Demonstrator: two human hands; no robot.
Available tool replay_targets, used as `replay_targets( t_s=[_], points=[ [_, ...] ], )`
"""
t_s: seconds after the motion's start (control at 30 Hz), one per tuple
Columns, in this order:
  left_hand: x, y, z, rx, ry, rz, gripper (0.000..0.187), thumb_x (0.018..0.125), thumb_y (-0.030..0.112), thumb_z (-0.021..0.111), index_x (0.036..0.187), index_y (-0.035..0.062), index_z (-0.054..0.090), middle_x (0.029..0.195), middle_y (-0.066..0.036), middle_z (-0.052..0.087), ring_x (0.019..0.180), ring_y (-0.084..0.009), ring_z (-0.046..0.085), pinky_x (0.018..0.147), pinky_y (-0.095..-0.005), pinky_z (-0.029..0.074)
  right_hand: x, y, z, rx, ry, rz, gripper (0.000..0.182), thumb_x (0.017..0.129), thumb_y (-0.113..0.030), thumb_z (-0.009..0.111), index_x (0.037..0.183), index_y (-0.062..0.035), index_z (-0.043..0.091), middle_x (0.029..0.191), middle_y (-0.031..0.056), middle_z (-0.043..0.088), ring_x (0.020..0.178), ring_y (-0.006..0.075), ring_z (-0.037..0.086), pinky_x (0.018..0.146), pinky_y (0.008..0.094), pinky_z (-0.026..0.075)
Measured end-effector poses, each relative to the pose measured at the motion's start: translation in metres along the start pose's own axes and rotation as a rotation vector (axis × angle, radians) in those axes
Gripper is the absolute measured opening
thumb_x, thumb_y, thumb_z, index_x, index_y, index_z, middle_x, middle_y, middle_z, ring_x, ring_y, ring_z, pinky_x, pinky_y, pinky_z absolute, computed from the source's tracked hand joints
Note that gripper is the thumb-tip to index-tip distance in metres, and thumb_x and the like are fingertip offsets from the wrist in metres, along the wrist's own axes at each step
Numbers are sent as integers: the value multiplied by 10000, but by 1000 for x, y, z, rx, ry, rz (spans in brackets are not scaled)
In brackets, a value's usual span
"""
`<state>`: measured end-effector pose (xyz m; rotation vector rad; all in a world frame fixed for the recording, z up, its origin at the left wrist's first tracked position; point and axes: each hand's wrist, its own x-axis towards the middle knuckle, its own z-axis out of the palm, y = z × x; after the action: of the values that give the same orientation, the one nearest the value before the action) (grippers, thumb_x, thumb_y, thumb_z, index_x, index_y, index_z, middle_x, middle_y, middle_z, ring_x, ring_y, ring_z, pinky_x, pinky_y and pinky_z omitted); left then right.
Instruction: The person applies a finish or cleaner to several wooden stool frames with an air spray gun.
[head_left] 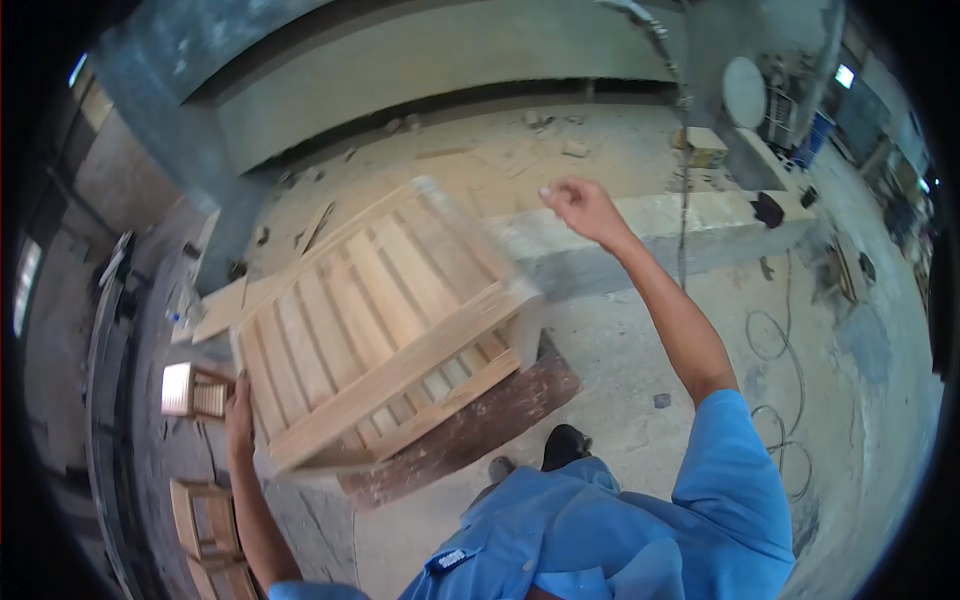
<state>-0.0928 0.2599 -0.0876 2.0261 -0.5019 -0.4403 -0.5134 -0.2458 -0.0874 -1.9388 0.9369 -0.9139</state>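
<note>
I have both arms reaching away from the torso and set wide apart. The right forearm point(685, 320) slants from the near right toward the far middle, bare below its blue sleeve point(735, 460), with a bend at the elbow. At its end the right hand point(585, 207) is raised with its fingers point(562, 193) curled inward and pointing left; I can't make out exactly how the tips meet. The left forearm point(258, 510) runs from the near side out to the far left, its wrist roughly straight. There the left hand point(240, 420) points away from me, its fingers partly hidden.
</note>
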Motion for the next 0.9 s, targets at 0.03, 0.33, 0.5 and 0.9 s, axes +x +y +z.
replay_targets(
  t_s=[0.03, 0.33, 0.5, 0.9],
  points=[
    [1, -6, -3, 79, 57, 20, 603, 975, 480, 494, 1191, -73, 598, 1055, -109, 662, 974, -169, 597, 844, -305, 472, 20, 12, -27, -116, 163, -136, 593, 821, -489, 719, 1091, 32, 641, 899, 154, 694, 801, 279, 673, 730, 385, 531],
    [-163, -5, 21, 16, 380, -155, 586, 967, 485, 515, 1389, 82, 459, 1259, -92, 568, 1047, -180, 575, 812, -325, 475, 194, 16, -233, -623, 773, -595, 716, 767, -349, 767, 1351, -39, 493, 1299, 210, 563, 1212, 381, 519, 1021, 424, 415],
    [-189, -5, 59, 84, 553, -64, 446, 1009, 418, 478, 1251, 53, 563, 1084, -19, 620, 904, -109, 550, 730, -265, 450, 303, 46, -260, -506, 273, -336, 411, 893, -402, 675, 1093, -43, 695, 895, 111, 711, 856, 177, 644, 799, 348, 492],
    [-222, 22, 85, 325, 660, 107, 502, 971, 335, 564, 1374, 45, 495, 1263, -246, 594, 1155, -307, 590, 951, -371, 458, 202, -100, -287, -14, 188, -860, 496, 883, -429, 680, 1186, -40, 627, 1023, 92, 686, 879, 195, 668, 706, 316, 530]
  ],
)
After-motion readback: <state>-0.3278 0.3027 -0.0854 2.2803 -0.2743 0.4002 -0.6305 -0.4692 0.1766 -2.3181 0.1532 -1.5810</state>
